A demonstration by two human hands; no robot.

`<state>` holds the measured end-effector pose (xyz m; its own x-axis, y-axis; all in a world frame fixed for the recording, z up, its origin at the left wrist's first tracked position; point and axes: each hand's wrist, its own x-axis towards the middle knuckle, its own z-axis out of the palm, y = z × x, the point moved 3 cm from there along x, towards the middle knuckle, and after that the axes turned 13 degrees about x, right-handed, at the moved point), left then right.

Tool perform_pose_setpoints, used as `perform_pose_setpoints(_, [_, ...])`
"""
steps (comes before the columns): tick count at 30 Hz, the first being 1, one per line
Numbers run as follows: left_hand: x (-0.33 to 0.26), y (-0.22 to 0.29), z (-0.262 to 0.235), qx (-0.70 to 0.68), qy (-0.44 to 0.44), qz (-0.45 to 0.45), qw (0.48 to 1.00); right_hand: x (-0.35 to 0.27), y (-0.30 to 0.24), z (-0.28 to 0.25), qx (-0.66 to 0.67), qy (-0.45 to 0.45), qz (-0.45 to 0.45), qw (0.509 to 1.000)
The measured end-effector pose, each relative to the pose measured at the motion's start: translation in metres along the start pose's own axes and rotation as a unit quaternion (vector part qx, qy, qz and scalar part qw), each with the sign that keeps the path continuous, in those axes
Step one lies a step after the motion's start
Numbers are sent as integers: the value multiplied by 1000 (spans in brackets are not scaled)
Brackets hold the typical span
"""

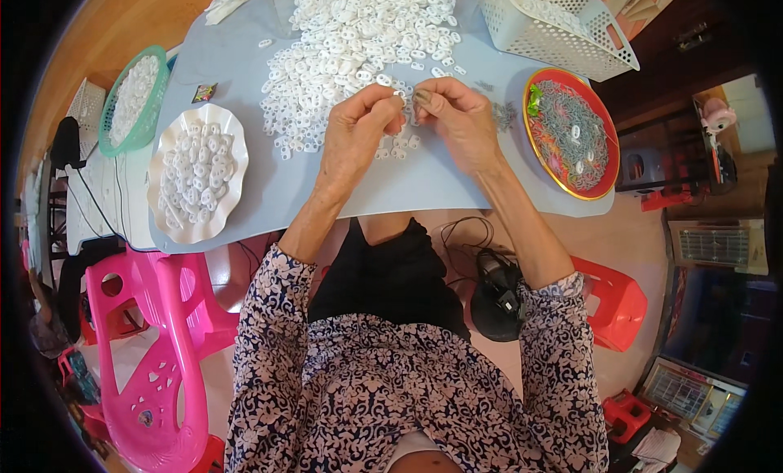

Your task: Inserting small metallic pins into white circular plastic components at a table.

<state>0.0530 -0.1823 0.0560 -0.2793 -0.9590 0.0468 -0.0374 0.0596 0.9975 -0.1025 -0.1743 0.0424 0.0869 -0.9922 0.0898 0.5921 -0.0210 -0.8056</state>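
Both my hands are raised close together over the near side of a heap of small white oval plastic pieces (351,53). My left hand (359,122) pinches one white plastic piece (400,96) between thumb and fingertips. Just beside it, the thumb and forefinger of my right hand (458,118) are pressed together; what they hold, if anything, is too small to make out. To the right, a red tray with a gold rim (612,163) holds many small grey metal parts with a few white pieces on top. On the left, a scalloped white dish (236,139) is filled with similar white pieces.
A perforated white basket (563,45) stands at the back right. At the far left is a green basket (134,106) of white pieces. A small wrapper (204,92) lies on the grey table (326,200). A pink chair (155,351) and red stool (612,302) flank me.
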Motion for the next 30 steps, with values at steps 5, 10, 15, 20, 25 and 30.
perform_pose_setpoints(5, [1, -1, 3, 8, -6, -6, 1000, -2, 7, 4, 30, 38, -43, 998])
perform_pose_setpoints(10, [0, 1, 3, 6, 9, -4, 1000, -4, 9, 10, 13, 54, -59, 997])
perform_pose_setpoints(15, [0, 1, 4, 8, 0, 16, 1000, -5, 10, 7, 6, 59, -66, 996])
perform_pose_setpoints(20, [0, 4, 3, 14, 12, 36, 999, -5, 10, 9, 22, 64, -77, 995])
perform_pose_setpoints(25, [1, -1, 5, 23, 13, 34, 999, -5, 11, 9, 15, 57, -88, 994])
perform_pose_setpoints(30, [0, 1, 8, 45, -7, 24, 999, -5, 11, 7, 17, 68, -107, 992])
